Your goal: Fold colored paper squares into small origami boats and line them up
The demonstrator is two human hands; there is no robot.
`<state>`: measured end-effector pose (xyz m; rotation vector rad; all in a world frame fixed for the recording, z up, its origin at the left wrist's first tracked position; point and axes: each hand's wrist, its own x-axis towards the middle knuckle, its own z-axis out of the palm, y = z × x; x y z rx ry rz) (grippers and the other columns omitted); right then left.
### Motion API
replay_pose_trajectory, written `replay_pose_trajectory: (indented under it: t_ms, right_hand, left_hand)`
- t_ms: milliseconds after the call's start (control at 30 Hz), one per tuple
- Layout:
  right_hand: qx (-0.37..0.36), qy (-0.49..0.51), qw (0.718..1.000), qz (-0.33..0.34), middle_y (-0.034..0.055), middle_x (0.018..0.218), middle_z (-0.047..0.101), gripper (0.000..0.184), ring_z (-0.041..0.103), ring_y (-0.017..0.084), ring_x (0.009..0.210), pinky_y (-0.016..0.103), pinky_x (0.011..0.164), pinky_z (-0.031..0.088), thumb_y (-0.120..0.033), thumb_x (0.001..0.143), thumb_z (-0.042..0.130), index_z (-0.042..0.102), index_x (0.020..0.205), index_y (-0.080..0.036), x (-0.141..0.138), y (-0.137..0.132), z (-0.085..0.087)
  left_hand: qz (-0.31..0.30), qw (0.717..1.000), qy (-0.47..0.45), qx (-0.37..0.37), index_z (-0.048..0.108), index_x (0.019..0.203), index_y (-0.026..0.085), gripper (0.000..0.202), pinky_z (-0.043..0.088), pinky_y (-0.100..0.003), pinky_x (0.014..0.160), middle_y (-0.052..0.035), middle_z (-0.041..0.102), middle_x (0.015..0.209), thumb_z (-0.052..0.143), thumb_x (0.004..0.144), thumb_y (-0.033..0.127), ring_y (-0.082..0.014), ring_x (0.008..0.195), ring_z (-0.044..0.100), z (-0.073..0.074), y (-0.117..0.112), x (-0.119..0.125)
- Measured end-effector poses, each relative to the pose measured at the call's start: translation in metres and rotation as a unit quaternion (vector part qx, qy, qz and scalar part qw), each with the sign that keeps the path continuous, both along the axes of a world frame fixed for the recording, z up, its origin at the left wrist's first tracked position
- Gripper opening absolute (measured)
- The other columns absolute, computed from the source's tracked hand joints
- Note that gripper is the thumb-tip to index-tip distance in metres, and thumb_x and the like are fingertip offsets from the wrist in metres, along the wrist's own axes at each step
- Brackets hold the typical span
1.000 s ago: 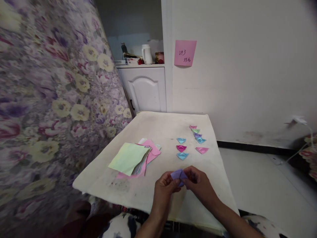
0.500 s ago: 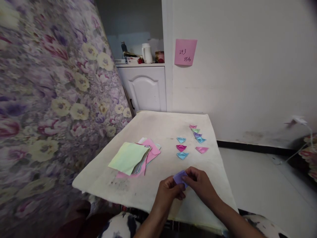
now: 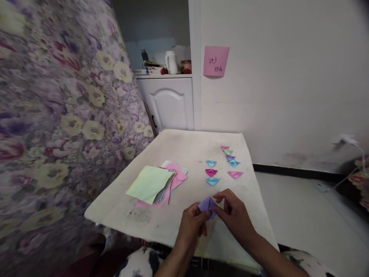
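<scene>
A small folded piece of purple paper (image 3: 206, 205) is held over the near part of the table, with a crease down its face. My left hand (image 3: 192, 220) is closed on its left and lower side, thumb on the front. At its right edge, my right hand (image 3: 232, 209) pinches the paper between thumb and forefinger. Beyond my hands lie small folded paper boats: a blue one (image 3: 212, 181), a magenta one (image 3: 211, 172), another blue one (image 3: 211, 163) and a pink one (image 3: 235, 175). Further back, several more overlap in a column, a purple one (image 3: 230, 157) among them.
The cream-covered table (image 3: 190, 150) carries a loose stack of paper sheets (image 3: 150, 184) at left, pale green on top. A floral curtain (image 3: 72, 115) hangs along the left. Behind stand a white cabinet (image 3: 170, 104) and a wall with a pink note (image 3: 216, 61).
The purple paper has shifted slightly left and now shows more of its creased face. My right hand's fingers have lifted and spread a little at its right edge.
</scene>
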<state>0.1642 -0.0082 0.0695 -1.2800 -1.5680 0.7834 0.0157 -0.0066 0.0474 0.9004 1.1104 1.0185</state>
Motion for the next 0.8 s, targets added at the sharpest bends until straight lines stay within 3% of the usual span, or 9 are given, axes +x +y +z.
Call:
replay_pose_trajectory:
  t_ms: [300, 633, 800]
  right_hand:
    - [-0.032, 0.021, 0.999, 0.017, -0.0027, 0.073, 0.051, 0.008, 0.039, 0.010, 0.052, 0.022, 0.049, 0.034, -0.016, 0.072, 0.062, 0.060, 0.079, -0.020, 0.000, 0.004, -0.001]
    - [-0.006, -0.009, 0.999, 0.049, -0.0005, 0.080, 0.052, 0.009, 0.041, 0.009, 0.054, 0.022, 0.050, 0.034, -0.011, 0.074, 0.060, 0.064, 0.074, -0.019, 0.002, 0.005, 0.000]
    - [0.031, -0.020, 0.997, 0.064, 0.0012, 0.084, 0.055, 0.012, 0.047, 0.009, 0.056, 0.022, 0.049, 0.037, -0.013, 0.077, 0.059, 0.068, 0.077, -0.021, 0.004, 0.004, -0.005]
  left_hand:
    - [0.008, 1.000, 0.012, -0.011, 0.058, 0.061, 0.015, 0.029, 0.020, -0.017, 0.030, 0.0079, 0.047, 0.035, 0.075, 0.058, 0.040, -0.0061, 0.026, 0.040, 0.000, 0.003, 0.001]
    - [0.008, 0.999, 0.029, 0.023, 0.064, 0.067, 0.013, 0.019, 0.043, -0.021, 0.046, 0.0001, 0.062, 0.046, 0.074, 0.061, 0.029, -0.0132, 0.044, 0.058, 0.005, 0.008, 0.005]
    - [0.028, 0.999, 0.009, 0.022, 0.065, 0.066, 0.015, 0.014, 0.046, -0.023, 0.050, 0.0005, 0.063, 0.048, 0.073, 0.060, 0.025, -0.0147, 0.048, 0.060, 0.012, 0.006, 0.005]
